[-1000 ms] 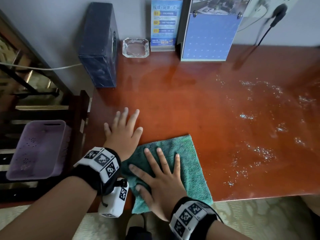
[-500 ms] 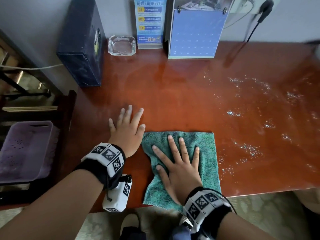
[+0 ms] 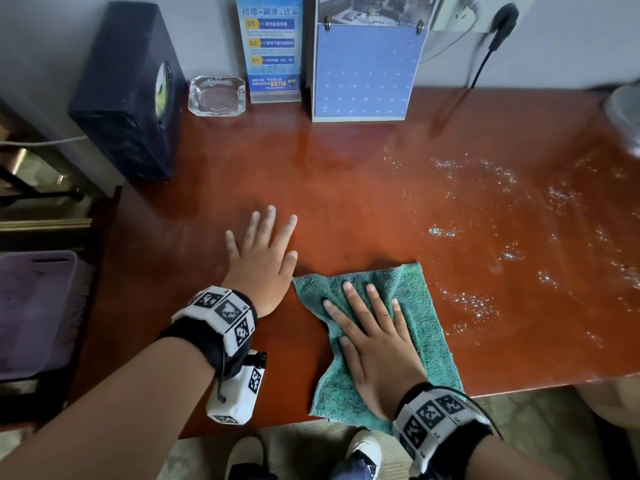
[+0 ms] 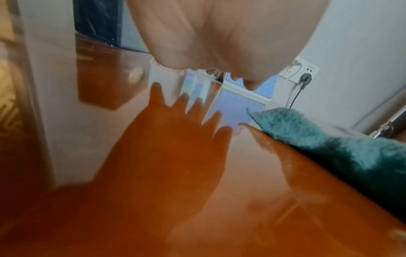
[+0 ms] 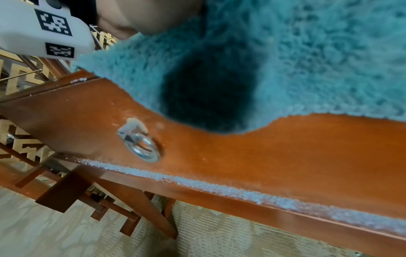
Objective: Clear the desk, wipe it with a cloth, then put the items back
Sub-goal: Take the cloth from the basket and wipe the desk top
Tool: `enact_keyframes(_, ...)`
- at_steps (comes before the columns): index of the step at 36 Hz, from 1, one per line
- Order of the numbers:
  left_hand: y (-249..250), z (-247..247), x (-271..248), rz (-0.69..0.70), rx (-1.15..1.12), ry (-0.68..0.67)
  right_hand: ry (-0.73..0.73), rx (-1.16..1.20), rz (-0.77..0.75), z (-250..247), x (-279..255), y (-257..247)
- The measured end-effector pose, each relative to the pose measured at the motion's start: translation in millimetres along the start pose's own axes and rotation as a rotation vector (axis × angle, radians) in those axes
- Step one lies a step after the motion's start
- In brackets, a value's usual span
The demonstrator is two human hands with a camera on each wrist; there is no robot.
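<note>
The teal terry cloth lies rumpled at the front of the tabletop. Its pile is shaggy, with creases running under the hand, and its near edge droops over the drawer front, just above a metal ring pull. The right hand presses flat on the cloth, its fingers straight and slightly apart. Just to the left, the left hand is held flat over bare wood with its fingers spread, holding nothing. The glossy red-brown surface mirrors this hand. Scattered water droplets glisten to the right of the cloth. Along the back wall stand a dark blue box, a glass ashtray, a blue leaflet stand and a desk calendar. A purple basket sits low at the left, off the tabletop.
</note>
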State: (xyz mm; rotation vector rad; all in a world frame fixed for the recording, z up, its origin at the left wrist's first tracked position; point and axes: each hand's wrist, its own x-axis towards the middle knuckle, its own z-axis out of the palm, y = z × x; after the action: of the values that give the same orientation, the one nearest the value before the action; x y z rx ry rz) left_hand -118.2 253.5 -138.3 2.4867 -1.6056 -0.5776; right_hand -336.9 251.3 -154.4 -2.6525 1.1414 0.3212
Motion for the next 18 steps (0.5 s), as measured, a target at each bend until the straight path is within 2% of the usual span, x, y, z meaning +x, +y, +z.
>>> enact_keyframes(6,14,6,5,0.004,-0.008,0.003,-0.021,-0.012,-0.052,-3,1,19)
enact_keyframes(18,29,23,9,-0.103,0.126,-0.113,-0.030,-0.080,-0.137,-11,8,62)
